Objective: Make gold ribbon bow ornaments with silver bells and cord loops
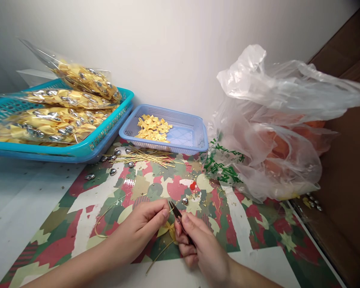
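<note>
My left hand is closed, thumb against the curled fingers, with a thin gold wire tie showing at its fingertips. My right hand is wrapped around small dark-jawed pliers. The slightly parted jaws point up and left, close beside the left fingertips. Between and below the hands is a yellow ribbon bow, partly covered by the right fingers. From it a gold strand trails toward the table's front. Just beyond the pliers' tips lies a silver bead.
Gold wire ties and silver beads lie behind the hands. A blue basket holds yellow bows. At left, a turquoise basket carries filled clear bags. A plastic bag stands right; a red piece lies mid-table.
</note>
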The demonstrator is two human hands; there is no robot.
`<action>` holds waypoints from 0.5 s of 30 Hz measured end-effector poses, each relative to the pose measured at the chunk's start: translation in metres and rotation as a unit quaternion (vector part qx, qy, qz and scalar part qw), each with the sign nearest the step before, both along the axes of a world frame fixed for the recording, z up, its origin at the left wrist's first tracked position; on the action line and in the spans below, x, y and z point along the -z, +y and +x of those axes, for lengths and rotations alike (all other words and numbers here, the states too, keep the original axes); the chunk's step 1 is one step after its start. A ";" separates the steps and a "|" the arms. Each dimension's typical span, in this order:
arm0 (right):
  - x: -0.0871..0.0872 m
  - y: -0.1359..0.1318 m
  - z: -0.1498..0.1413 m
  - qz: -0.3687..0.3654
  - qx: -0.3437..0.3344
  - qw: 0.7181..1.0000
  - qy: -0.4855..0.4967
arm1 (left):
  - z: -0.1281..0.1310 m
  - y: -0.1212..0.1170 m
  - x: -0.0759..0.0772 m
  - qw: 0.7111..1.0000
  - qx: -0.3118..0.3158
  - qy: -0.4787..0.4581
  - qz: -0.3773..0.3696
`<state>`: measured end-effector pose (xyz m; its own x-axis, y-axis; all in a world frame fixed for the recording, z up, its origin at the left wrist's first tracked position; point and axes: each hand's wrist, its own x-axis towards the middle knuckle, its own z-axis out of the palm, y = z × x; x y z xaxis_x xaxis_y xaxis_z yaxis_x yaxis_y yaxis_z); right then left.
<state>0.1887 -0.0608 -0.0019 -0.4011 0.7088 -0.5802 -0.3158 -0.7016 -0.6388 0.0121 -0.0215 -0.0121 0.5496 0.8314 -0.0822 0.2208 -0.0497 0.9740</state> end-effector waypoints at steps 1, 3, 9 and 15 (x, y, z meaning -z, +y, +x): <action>0.000 0.000 0.000 0.000 0.001 1.000 -0.001 | 0.000 0.000 0.000 1.000 0.000 0.000 0.000; 0.001 -0.001 0.000 0.000 0.002 1.000 -0.003 | 0.000 0.001 -0.001 1.000 0.002 -0.001 0.000; 0.003 -0.003 -0.002 0.014 0.004 1.000 0.000 | 0.001 0.001 -0.001 1.000 -0.003 0.001 0.000; -0.003 0.000 0.010 0.055 0.050 0.997 -0.018 | -0.001 0.001 0.000 0.999 -0.014 0.004 -0.030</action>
